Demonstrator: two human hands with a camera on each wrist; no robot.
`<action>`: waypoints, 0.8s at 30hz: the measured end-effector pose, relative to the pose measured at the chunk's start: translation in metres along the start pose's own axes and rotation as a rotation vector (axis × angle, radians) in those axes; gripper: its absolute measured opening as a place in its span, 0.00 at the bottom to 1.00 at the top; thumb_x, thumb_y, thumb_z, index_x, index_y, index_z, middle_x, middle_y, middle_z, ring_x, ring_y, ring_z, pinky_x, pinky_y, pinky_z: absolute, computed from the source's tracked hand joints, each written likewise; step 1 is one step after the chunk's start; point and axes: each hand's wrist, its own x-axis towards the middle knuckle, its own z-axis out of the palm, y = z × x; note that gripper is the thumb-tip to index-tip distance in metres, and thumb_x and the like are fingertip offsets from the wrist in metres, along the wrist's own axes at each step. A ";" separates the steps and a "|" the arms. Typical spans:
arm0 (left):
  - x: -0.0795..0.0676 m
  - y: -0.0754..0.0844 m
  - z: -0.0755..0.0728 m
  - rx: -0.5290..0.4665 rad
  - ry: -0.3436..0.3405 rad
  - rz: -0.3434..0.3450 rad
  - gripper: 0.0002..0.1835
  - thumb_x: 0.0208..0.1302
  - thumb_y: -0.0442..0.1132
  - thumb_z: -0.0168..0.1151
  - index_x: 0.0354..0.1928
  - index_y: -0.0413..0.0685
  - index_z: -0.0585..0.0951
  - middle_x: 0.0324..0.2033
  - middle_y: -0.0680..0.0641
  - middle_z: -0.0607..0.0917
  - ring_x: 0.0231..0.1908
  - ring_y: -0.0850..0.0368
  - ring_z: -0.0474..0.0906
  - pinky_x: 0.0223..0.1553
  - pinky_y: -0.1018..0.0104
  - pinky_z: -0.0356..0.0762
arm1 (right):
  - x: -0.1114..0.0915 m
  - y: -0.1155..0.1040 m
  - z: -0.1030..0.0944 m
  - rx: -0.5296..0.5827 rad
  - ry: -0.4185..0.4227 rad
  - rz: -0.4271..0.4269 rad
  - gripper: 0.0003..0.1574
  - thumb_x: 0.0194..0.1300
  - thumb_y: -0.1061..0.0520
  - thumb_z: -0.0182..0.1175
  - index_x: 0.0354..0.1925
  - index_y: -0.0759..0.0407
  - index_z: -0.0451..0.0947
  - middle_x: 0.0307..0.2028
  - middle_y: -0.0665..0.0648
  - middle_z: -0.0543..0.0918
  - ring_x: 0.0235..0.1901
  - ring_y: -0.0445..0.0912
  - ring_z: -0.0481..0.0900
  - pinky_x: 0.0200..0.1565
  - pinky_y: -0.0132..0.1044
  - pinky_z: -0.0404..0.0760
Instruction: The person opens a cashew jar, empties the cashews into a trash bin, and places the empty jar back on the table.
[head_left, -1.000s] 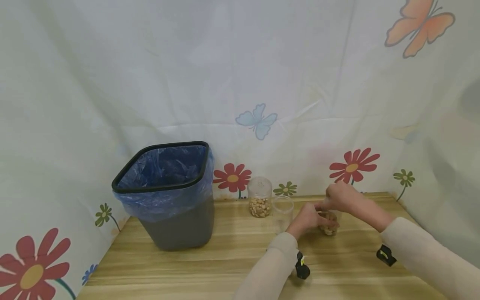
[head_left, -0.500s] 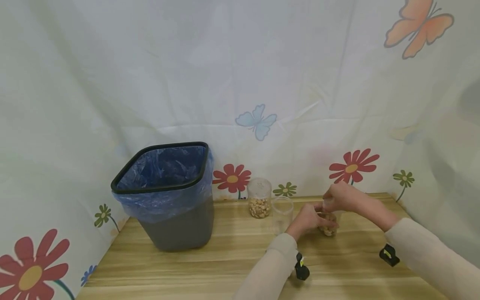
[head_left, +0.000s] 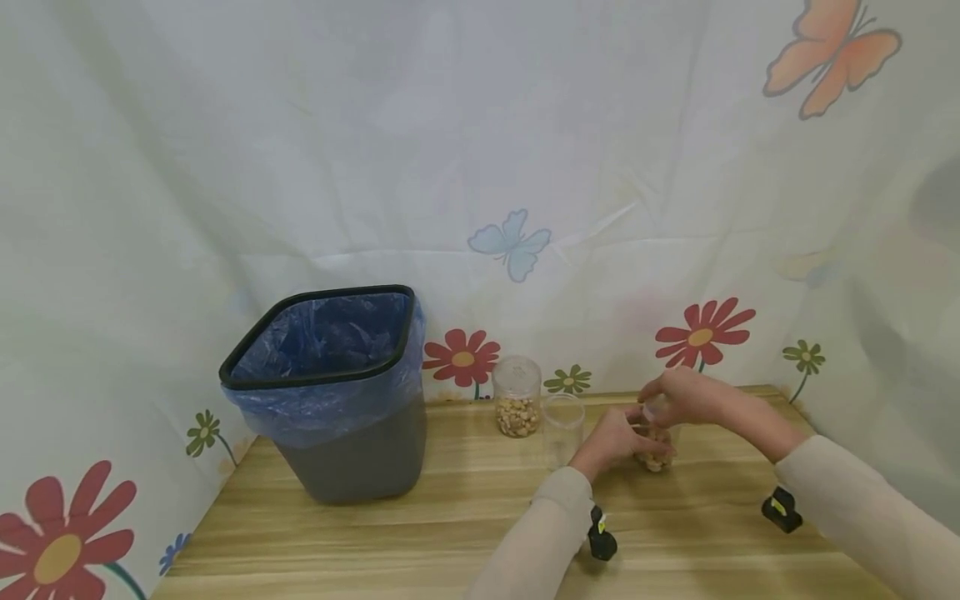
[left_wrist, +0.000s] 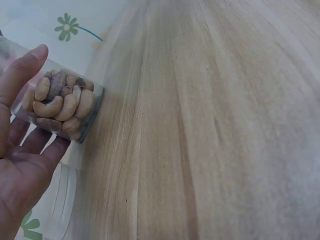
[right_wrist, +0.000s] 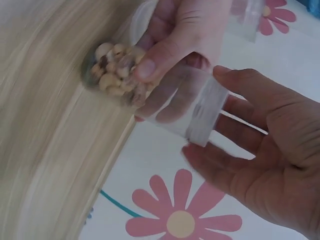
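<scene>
A small clear jar (right_wrist: 182, 95) stands on the table at right, its lower part filled with cashews and other nuts (left_wrist: 65, 102). My left hand (head_left: 615, 437) grips the jar low on its body, thumb on one side and fingers round the other. At the top, my right hand (head_left: 684, 396) holds the clear screw lid (right_wrist: 207, 112) by its edge, between thumb and fingertips. The lid sits on the jar's mouth. Close to my left wrist is an uncovered, see-through jar (head_left: 563, 429) with nothing visible inside.
Farther back stands another clear jar (head_left: 517, 379), partly filled with nuts. A grey bin (head_left: 356, 467) with a blue liner (head_left: 330, 408) is at the left of the wooden table (head_left: 420, 542). A flower-printed curtain (head_left: 360, 167) runs behind.
My right hand has turned slightly over the lid, and its wrist has shifted a little to the right. The left hand keeps its grip, with the jar in nearly the same place.
</scene>
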 end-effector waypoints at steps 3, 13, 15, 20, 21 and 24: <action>0.000 -0.001 -0.001 -0.001 -0.006 -0.006 0.14 0.52 0.38 0.81 0.41 0.61 0.89 0.36 0.63 0.88 0.40 0.71 0.81 0.42 0.71 0.79 | 0.001 -0.002 -0.001 -0.006 0.020 0.003 0.25 0.66 0.57 0.67 0.58 0.67 0.81 0.23 0.50 0.81 0.19 0.41 0.71 0.29 0.36 0.75; 0.001 -0.002 0.001 -0.049 -0.025 0.021 0.16 0.53 0.35 0.80 0.42 0.62 0.89 0.34 0.59 0.89 0.38 0.69 0.82 0.42 0.71 0.79 | 0.003 -0.025 0.003 -0.206 0.059 0.368 0.33 0.76 0.42 0.53 0.35 0.70 0.83 0.21 0.55 0.78 0.22 0.47 0.77 0.28 0.38 0.75; 0.001 -0.001 0.001 -0.058 -0.027 0.021 0.15 0.54 0.34 0.79 0.43 0.58 0.90 0.34 0.58 0.89 0.37 0.68 0.83 0.42 0.71 0.80 | 0.004 -0.028 0.007 -0.210 0.028 0.425 0.36 0.77 0.39 0.50 0.28 0.66 0.83 0.17 0.52 0.70 0.19 0.45 0.71 0.26 0.36 0.70; 0.000 -0.001 0.001 -0.048 -0.012 0.002 0.13 0.52 0.35 0.80 0.41 0.51 0.91 0.34 0.59 0.89 0.36 0.69 0.83 0.41 0.72 0.79 | 0.005 -0.029 0.013 -0.212 0.053 0.422 0.33 0.74 0.40 0.55 0.18 0.59 0.75 0.14 0.49 0.64 0.16 0.42 0.65 0.24 0.35 0.66; 0.000 -0.001 0.001 -0.045 -0.008 -0.003 0.13 0.52 0.35 0.81 0.40 0.52 0.91 0.34 0.59 0.89 0.36 0.69 0.83 0.41 0.72 0.79 | 0.005 -0.029 0.013 -0.218 0.061 0.409 0.32 0.74 0.41 0.57 0.17 0.59 0.74 0.14 0.49 0.64 0.16 0.42 0.66 0.24 0.35 0.66; 0.000 -0.001 0.002 -0.030 -0.001 -0.005 0.14 0.50 0.36 0.82 0.41 0.53 0.91 0.34 0.62 0.88 0.37 0.70 0.82 0.42 0.72 0.79 | 0.007 -0.028 0.014 -0.247 0.074 0.387 0.31 0.71 0.42 0.62 0.17 0.58 0.72 0.14 0.49 0.65 0.16 0.42 0.66 0.23 0.33 0.66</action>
